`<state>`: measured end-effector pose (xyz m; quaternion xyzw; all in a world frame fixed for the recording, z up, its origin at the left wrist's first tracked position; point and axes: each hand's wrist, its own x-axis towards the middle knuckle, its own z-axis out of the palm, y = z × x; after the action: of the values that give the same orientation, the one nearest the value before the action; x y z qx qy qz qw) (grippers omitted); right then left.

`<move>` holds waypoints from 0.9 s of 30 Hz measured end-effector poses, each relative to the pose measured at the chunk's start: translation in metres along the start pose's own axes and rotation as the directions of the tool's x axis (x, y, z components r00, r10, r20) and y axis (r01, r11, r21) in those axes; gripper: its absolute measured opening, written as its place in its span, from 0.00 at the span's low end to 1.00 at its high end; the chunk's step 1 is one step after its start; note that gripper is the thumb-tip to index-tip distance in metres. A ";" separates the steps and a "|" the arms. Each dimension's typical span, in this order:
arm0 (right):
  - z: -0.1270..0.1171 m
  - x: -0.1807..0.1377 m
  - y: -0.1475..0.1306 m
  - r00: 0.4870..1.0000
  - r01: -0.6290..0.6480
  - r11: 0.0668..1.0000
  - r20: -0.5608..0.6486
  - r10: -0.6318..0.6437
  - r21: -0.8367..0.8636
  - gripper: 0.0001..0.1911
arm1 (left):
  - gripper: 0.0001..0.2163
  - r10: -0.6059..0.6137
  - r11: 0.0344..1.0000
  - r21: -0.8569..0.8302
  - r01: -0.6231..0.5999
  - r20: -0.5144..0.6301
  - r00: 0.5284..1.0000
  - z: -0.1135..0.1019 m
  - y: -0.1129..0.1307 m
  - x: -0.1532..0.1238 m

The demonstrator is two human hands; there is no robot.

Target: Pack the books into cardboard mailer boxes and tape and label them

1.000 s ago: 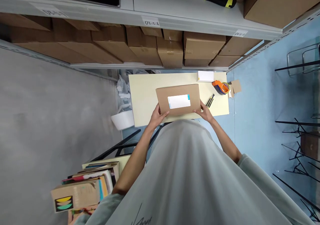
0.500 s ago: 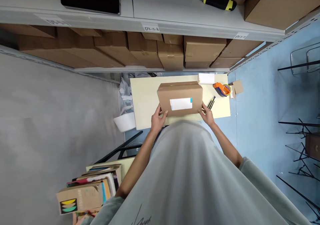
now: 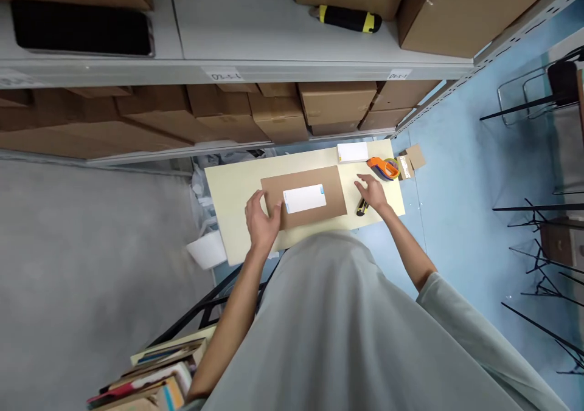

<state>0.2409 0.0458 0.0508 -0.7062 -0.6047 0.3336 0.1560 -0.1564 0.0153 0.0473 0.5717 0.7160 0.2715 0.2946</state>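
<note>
Cardboard box (image 3: 335, 195) lies flat on the table (image 3: 235, 210), between its far and near edges, with a white label (image 3: 305, 199) facing up, perhaps so that it can be read from where the person stands. The left hand (image 3: 263, 225) is at the box's left end, fingers loosely curved and thumb well apart from them, the thumb over the top; it seems to steady the box rather than grip it. The right hand (image 3: 373, 193) is beyond the box's right end, thumb and fingers slightly parted with nothing visible between them, over a knife (image 3: 362, 208) that it partly hides; whether it touches the knife I cannot tell. An orange tape dispenser (image 3: 381, 168) sits by the table's right edge, near the far corner, probably kept there within reach, and a white box (image 3: 353, 152) lies along the far edge. Past that edge a rack (image 3: 274, 70) packed with cartons (image 3: 337, 102) closes off the space; its upper shelf carries a phone (image 3: 82, 29) and a cutter (image 3: 350, 19). Beyond the left edge, by the near corner, is a white bin (image 3: 207, 250).
</note>
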 end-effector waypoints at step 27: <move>0.000 0.186 0.061 0.938 0.301 0.882 0.279 -0.206 -0.362 0.43 | 0.40 0.127 0.723 0.364 -0.588 0.767 0.630 0.233 0.155 0.201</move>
<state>0.2948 0.2108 -0.0400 -0.5934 -0.7615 0.2600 -0.0204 0.0813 0.2545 -0.0210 0.8284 0.4602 -0.1422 0.2860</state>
